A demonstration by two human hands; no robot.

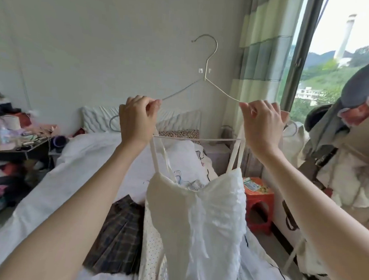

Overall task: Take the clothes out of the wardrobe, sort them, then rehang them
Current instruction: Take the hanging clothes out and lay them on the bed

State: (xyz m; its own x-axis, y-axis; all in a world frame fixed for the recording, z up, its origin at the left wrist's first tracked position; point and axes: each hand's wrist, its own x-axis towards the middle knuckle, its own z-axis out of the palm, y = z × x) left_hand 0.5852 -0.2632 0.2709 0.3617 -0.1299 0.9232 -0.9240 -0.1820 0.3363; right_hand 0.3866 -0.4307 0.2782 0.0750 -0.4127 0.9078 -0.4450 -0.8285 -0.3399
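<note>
A white strappy dress (199,223) hangs from a thin white wire hanger (205,77) held up in front of me over the bed. My left hand (137,120) pinches the hanger's left shoulder end together with the dress strap. My right hand (262,124) pinches the right shoulder end and the other strap. The hanger's hook points up and to the left, free of any rail. A dark plaid skirt (118,236) and a polka-dot garment (151,250) lie on the bed behind the dress.
The white bed (76,177) fills the middle, with spare hangers (114,122) near the pillows. A cluttered dark table (16,147) stands at left. At right is a pile of clothes (348,151) by the window, with a red stool (259,202) below.
</note>
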